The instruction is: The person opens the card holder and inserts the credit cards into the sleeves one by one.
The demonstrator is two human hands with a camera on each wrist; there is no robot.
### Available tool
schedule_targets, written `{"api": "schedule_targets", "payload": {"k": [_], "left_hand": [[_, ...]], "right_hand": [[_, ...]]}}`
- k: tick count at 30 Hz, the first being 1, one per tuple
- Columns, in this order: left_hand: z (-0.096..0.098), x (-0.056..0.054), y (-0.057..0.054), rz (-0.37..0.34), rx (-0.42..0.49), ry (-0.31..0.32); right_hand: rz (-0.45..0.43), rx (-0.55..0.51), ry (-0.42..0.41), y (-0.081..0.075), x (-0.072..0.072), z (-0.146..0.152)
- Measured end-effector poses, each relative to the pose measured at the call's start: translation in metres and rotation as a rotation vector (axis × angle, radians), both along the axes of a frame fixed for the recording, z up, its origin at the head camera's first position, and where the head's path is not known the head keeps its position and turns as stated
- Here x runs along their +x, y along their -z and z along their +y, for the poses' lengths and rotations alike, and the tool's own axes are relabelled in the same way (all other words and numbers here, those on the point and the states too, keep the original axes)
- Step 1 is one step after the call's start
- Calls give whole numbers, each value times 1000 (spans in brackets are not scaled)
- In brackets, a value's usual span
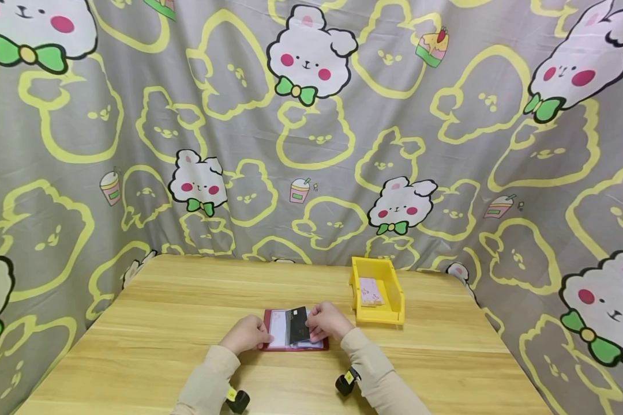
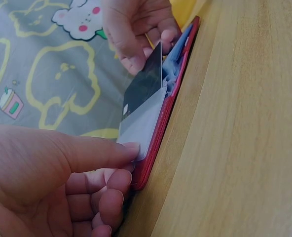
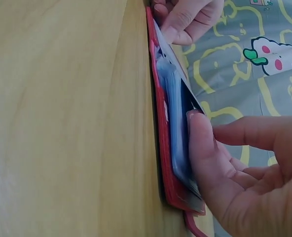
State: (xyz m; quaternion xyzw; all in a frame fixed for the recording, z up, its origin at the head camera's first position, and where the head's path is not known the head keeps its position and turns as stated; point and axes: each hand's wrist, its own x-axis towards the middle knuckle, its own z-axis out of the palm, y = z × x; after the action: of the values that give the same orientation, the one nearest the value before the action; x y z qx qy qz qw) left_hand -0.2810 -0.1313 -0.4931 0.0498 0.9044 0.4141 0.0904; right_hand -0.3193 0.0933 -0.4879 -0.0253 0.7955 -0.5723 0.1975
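A red card holder [image 1: 326,346] lies spread on the table with clear plastic sleeves inside. My left hand [image 1: 247,334] grips its left edge, the thumb [image 2: 129,151] pressing on a whitish sleeve [image 2: 142,129] and the fingers curled below. A black card [image 1: 298,327] with a small chip stands tilted, its lower part tucked in that sleeve in the left wrist view. My right hand [image 1: 330,321] pinches the card's right edge between thumb and fingers. In the right wrist view, a stack of bluish sleeves [image 3: 174,118] fans up beside the right fingertips.
A yellow bin [image 1: 377,317] stands on the wooden table [image 1: 187,305] behind and right of my right hand. Inside it lies a pink patterned stack [image 1: 370,290]. A grey cartoon-print curtain [image 1: 311,138] hangs around the table's back and sides.
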Motion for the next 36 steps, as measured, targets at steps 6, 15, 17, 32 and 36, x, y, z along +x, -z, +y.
{"api": "schedule_targets", "payload": {"k": [6,15,17,32,36], "left_hand": [[-1,-1,-2,-17,5,8],[0,-2,-1,-17,7,0],[0,-2,-2,-12,13,-5],[1,-1,-2,-25,47,-47],[1,-3,-1,-22,55,-46]], "right_hand": [[-20,-60,2,2,0,-2],[-5,25,-39,-3,1,-7],[9,62,-50,-4,2,-9],[53,140,-99,-11,8,-19],[59,134,-112,-9,7,-21]]}}
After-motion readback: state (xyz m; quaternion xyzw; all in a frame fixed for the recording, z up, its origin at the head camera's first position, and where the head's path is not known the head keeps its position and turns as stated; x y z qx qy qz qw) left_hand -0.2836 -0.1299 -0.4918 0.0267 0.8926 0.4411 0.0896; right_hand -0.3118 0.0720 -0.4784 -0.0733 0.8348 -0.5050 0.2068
